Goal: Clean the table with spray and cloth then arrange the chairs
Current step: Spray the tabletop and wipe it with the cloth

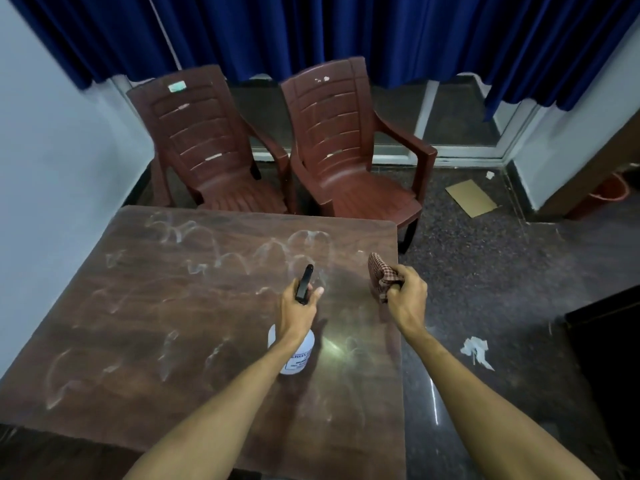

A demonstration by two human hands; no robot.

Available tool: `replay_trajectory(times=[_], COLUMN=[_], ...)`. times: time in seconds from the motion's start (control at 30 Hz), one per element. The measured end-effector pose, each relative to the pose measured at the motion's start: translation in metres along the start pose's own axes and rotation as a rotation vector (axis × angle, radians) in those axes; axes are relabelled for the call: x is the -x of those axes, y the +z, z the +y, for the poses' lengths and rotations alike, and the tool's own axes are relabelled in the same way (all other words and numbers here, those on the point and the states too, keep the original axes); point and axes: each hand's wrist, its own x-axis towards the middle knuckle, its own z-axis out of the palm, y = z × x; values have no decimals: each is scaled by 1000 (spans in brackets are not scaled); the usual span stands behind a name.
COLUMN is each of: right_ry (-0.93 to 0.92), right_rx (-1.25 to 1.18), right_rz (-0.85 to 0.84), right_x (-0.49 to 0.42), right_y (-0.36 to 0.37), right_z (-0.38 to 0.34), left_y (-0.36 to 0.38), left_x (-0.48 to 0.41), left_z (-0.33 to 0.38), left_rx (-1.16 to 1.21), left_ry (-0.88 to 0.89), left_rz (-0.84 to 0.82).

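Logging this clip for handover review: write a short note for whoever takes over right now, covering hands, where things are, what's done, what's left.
Left hand grips the spray bottle by its trigger head, over the table.
Right hand holds the bunched cloth near the table's right edge.
White marks cover the tabletop: wiping not done.
The left chair and right chair stand side by side beyond the far edge, facing the table; arranging is left.

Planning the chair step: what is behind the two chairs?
A blue curtain hangs behind the chairs, with a white-framed glass panel below it. Their backs cover what lies low behind them.
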Motion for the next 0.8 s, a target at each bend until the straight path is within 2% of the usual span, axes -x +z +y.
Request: replay_trajectory(times=[0.2,0.37,0.43,0.5,0.6,0.67,0.8], right_ry=[128,161,177,126,-174,-318,-13], right_rx=[47,159,211,263,459,515,507], right_rz=[197,270,208,69,-209,-272,-121], right_x=[-20,-34,-41,-38,-21,-37,-94], right_y=[33,76,98,130,176,178,181], right_z=[-3,0,3,2,2,10,9], left_y=[3,-13,-22,-31,-41,-44,-45], left_x=[-53,-81,-92,-103,-115,-121,-135], left_z=[-13,-25,-31,-34,-36,-36,-37], left_rx=[-58,-35,-1,16,39,50,73], left_ry=[26,76,76,70,80,78,80], left_rz=[-151,-246,-248,-235,-226,-218,-197])
